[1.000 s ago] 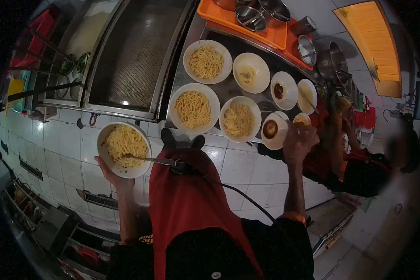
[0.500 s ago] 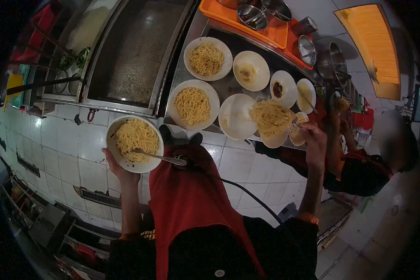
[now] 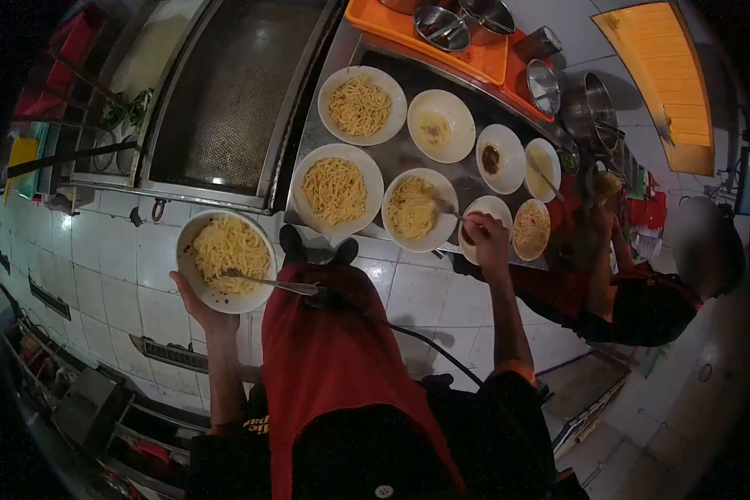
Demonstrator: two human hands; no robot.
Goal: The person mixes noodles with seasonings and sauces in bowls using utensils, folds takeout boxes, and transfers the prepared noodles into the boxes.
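My left hand supports a white bowl of noodles from below, its fingers round the underside. A metal utensil leans in it, handle over the rim, its working end buried. With my right hand I grip a fork whose tip is in the noodles of another white bowl on the steel counter. Left of that stands a noodle bowl, and behind it a second noodle bowl. Partly under my right hand is a smaller bowl.
Bowls with sauces or residue line the counter. An orange tray of metal pots lies behind. A steel basin with a perforated bottom is at left. A co-worker stands at right; a black cable crosses before me.
My right hand has moved left and brought the lifted noodles down into the white bowl that held only residue. My left hand still holds its bowl, slightly further left in view.
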